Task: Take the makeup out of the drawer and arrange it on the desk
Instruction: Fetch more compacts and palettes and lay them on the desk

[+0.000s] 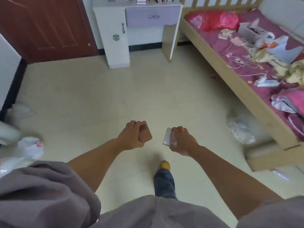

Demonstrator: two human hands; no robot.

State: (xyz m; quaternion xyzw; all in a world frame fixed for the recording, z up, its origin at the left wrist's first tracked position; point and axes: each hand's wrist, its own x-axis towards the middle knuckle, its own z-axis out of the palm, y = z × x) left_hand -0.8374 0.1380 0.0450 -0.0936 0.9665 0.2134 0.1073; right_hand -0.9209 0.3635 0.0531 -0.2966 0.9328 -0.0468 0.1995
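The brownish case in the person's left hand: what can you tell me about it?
The brownish case is a small flat rectangle with rounded corners, smooth and matte pinkish brown, probably plastic, and looks closed. The left hand grips it from the side, fingers curled over its top edge, holding it tilted in the air above the pale tiled floor. Nothing else touches it.
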